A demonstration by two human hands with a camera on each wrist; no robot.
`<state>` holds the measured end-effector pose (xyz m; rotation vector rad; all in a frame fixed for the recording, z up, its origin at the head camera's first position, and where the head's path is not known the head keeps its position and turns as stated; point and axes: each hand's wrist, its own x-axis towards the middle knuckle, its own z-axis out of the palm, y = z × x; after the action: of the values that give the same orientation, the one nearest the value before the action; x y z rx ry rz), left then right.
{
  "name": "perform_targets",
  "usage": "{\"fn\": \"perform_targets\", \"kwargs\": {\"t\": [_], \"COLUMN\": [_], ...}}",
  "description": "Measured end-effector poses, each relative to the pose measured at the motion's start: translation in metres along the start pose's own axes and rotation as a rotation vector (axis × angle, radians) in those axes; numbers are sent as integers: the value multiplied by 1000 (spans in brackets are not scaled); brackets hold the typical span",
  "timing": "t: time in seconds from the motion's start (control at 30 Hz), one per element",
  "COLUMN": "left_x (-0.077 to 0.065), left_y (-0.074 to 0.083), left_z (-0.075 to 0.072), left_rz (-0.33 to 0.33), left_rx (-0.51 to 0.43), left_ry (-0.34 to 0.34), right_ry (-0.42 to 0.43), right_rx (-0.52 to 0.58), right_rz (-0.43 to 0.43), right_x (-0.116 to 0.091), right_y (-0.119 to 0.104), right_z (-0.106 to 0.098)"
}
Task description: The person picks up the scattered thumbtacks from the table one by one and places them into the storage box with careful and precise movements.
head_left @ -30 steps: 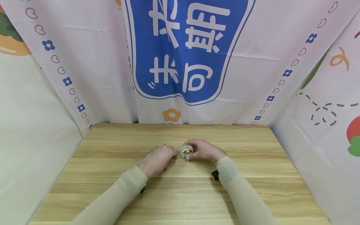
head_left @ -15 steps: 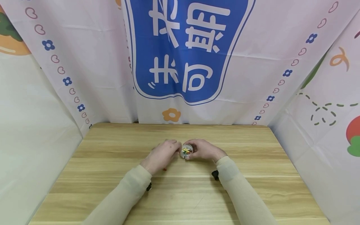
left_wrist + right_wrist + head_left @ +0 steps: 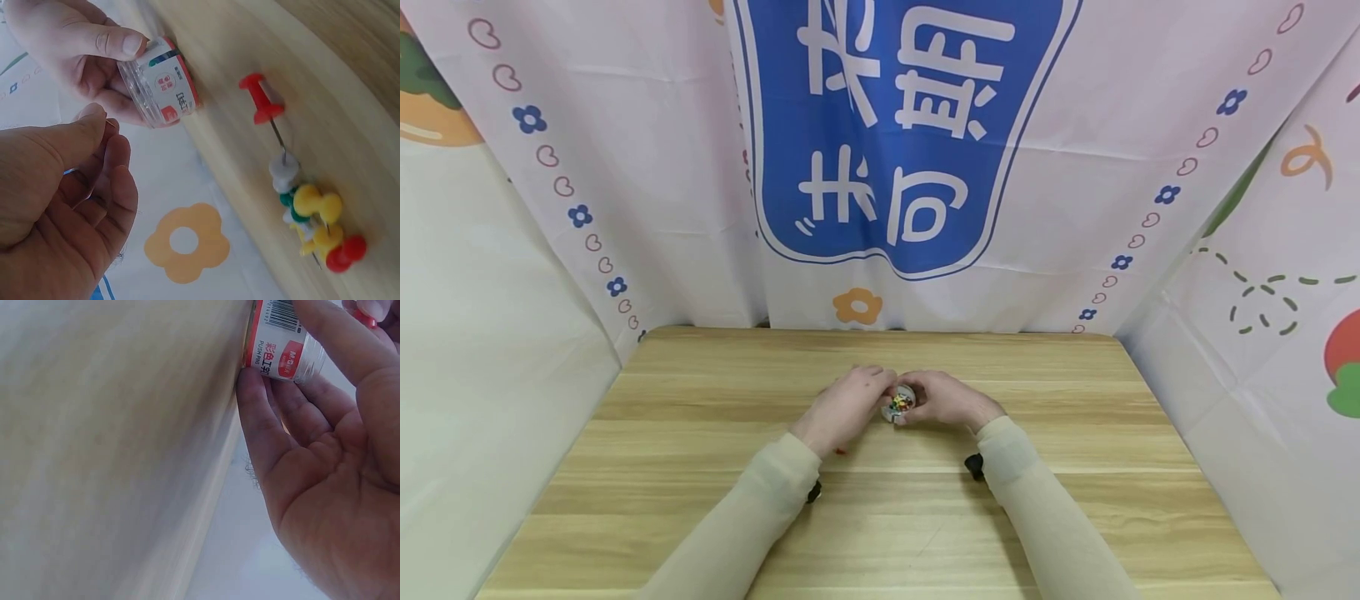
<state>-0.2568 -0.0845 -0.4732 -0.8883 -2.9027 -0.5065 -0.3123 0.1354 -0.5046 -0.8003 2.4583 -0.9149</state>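
Observation:
A small clear jar of colourful push pins (image 3: pixel 898 412) stands upright and uncapped on the wooden table, its label facing the left wrist view. My right hand (image 3: pixel 947 400) grips it round the side, with the thumb at the rim in the left wrist view. Close by the jar's mouth, my left hand (image 3: pixel 847 407) pinches a red push pin (image 3: pixel 365 320) between thumb and fingertips; those fingers hide most of the pin. Below that hand, a loose red push pin (image 3: pixel 261 100) lies beside a cluster of white, green, yellow and red push pins (image 3: pixel 319 206).
The wooden table (image 3: pixel 1000 533) ends at a back edge against a white patterned curtain (image 3: pixel 1060 192) with a blue panel. Fabric walls (image 3: pixel 490 333) close in both sides. In the head view one red pin (image 3: pixel 840 451) peeks out under the left wrist.
My left hand has moved right and slightly away, up to the jar, and now overlaps its left rim in the head view. My right hand and the jar have stayed put.

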Motion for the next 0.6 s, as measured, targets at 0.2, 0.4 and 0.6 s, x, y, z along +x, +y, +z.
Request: {"fn": "perform_targets", "kwargs": {"t": [0.2,0.4,0.6], "left_x": [6,11,6], "left_y": [3,3,1], "left_z": [4,9,6], "left_rz": [-15,-18,-2], "left_rx": [2,-4,2], "left_ry": [-21,-8,5], "right_ry": [10,9,10], "right_rx": [-17,-4,-10], "right_rz": [-1,2,2], "right_x": [0,1,0], "right_y": [-1,0,0], "right_z": [0,0,0]}}
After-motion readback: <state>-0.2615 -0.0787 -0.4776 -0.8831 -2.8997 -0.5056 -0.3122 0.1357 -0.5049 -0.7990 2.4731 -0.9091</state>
